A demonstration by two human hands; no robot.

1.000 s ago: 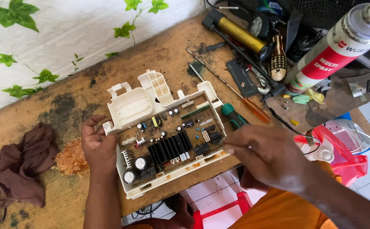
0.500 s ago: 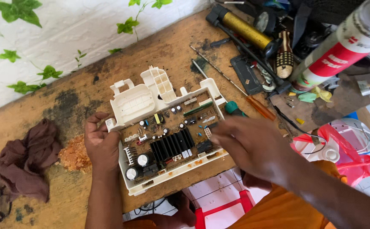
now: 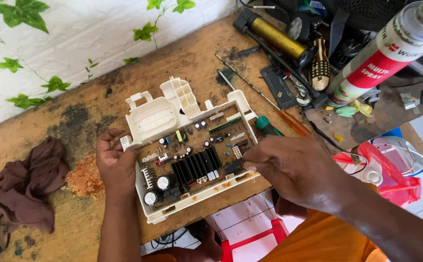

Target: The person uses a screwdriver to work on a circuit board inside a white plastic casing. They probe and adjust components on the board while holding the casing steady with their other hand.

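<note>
On the workbench (image 3: 75, 121), both hands grip the circuit board housing (image 3: 192, 150).

matt white plastic housing (image 3: 151, 119) on rough, stained wooden bench (image 3: 75, 121).

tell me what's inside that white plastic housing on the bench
The white plastic housing holds a brown circuit board with a black finned heatsink and round capacitors. The right hand covers the board's right edge; whatever lies beneath the board is hidden.

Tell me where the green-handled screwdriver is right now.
The green-handled screwdriver lies on the wooden bench, just off the circuit board housing, above the right hand.
</note>
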